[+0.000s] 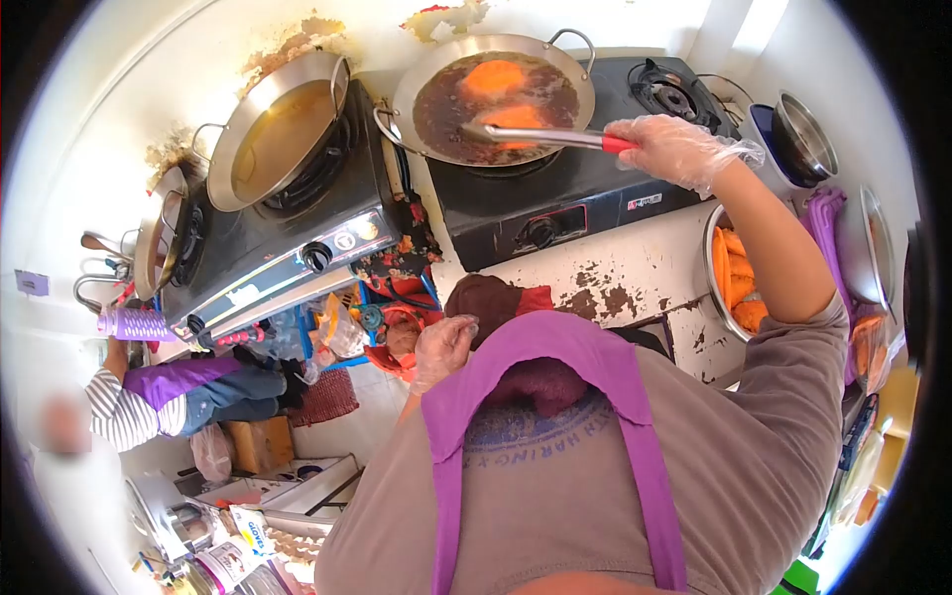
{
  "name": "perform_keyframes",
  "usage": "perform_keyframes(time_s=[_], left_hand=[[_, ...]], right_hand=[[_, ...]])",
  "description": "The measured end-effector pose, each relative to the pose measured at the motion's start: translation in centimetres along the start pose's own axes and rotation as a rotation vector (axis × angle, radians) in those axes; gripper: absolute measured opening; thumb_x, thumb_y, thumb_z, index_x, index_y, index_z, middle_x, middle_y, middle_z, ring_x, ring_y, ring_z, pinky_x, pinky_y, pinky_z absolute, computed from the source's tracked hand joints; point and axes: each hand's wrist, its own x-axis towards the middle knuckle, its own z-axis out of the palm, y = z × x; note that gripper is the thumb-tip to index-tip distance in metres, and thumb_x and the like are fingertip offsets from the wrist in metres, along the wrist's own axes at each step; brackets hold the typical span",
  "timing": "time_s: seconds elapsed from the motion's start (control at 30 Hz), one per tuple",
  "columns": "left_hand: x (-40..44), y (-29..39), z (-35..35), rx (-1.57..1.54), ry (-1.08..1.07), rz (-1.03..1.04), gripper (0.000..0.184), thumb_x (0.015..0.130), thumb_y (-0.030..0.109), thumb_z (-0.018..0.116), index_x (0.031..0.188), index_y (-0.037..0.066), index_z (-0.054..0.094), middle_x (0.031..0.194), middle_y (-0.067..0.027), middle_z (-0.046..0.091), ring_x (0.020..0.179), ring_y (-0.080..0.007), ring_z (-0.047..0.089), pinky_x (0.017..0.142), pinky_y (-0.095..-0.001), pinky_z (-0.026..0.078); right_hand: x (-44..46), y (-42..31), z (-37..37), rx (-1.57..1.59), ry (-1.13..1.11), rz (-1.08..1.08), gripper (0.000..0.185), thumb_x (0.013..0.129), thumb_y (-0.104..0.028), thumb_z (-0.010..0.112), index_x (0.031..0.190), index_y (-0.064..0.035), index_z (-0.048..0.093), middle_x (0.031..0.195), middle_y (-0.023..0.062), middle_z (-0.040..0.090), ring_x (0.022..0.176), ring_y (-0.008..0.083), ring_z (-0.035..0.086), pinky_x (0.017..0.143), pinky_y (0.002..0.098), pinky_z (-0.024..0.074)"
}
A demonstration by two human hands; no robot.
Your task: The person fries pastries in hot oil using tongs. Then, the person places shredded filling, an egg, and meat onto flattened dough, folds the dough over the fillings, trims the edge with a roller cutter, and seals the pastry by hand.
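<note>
My right hand (659,154), in a clear plastic glove, grips metal tongs (565,136) by their red handle. The tips of the tongs reach into a wok (585,97) of dark, bubbling oil, beside the nearer of two bright orange pieces of food (514,119). Another orange piece (494,77) floats behind it. My left hand (443,349), also gloved, is held low near my apron (595,342) with its fingers curled in; anything inside them is hidden. The wok stands on a black gas stove (575,188).
On a second stove (307,223) to the left sits another wok (220,171) of paler oil. A bowl (710,260) of orange pieces stands by my right arm. Metal bowls (803,134) are at the right wall. A person in a striped top (104,407) stands at far left.
</note>
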Motion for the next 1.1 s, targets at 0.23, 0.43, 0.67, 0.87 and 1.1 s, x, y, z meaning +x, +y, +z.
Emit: perform_keyframes(time_s=[0.23,0.43,0.67,0.87,1.1], left_hand=[[-0.7,-1.6,0.8,-0.057,0.026,-0.059,0.012,0.086,0.015,0.065,0.094,0.008,0.07,0.089,-0.009,0.071,0.08,-0.0285,0.068,0.072,-0.0385,0.053],[0.2,-0.3,0.0,0.031,-0.004,-0.046,0.012,0.085,0.015,0.065,0.094,0.009,0.07,0.089,-0.0084,0.071,0.08,-0.0281,0.068,0.072,-0.0385,0.054],[0.4,-1.4,0.4,-0.024,-0.006,-0.037,0.011,0.085,0.013,0.066,0.094,0.008,0.07,0.09,-0.0088,0.072,0.081,-0.0282,0.069,0.072,-0.0384,0.054],[1.1,-0.5,-0.1,-0.019,-0.034,-0.017,0.01,0.084,0.011,0.065,0.093,0.006,0.069,0.091,-0.0096,0.072,0.082,-0.0287,0.069,0.073,-0.0379,0.055],[1.3,-0.4,-0.3,0.021,-0.015,0.016,0.011,0.084,0.01,0.065,0.094,0.006,0.069,0.09,-0.0101,0.072,0.082,-0.0289,0.069,0.074,-0.0379,0.055]], right_hand=[[0.1,1.1,-0.4,0.109,-0.027,-0.029,0.045,0.092,-0.026,0.059,0.134,-0.0092,0.053,0.112,0.0154,0.064,0.104,0.0292,0.06,0.092,0.0373,0.0456],[0.1,0.1,-0.5,0.125,-0.083,-0.012,0.048,0.092,-0.027,0.06,0.136,-0.008,0.051,0.112,0.0166,0.064,0.106,0.0302,0.06,0.093,0.037,0.0448],[0.2,1.0,0.5,0.069,-0.008,-0.098,0.04,0.093,-0.028,0.058,0.127,-0.0086,0.057,0.114,0.0158,0.063,0.107,0.0332,0.059,0.094,0.0396,0.0449],[0.1,0.2,0.0,0.075,-0.051,-0.037,0.039,0.093,-0.027,0.058,0.127,-0.008,0.058,0.111,0.0158,0.064,0.104,0.0322,0.06,0.092,0.0398,0.0451],[0.5,0.9,-0.3,0.068,-0.011,-0.001,0.041,0.092,-0.026,0.059,0.128,-0.0085,0.057,0.106,0.0158,0.065,0.102,0.0305,0.06,0.09,0.0386,0.0454]])
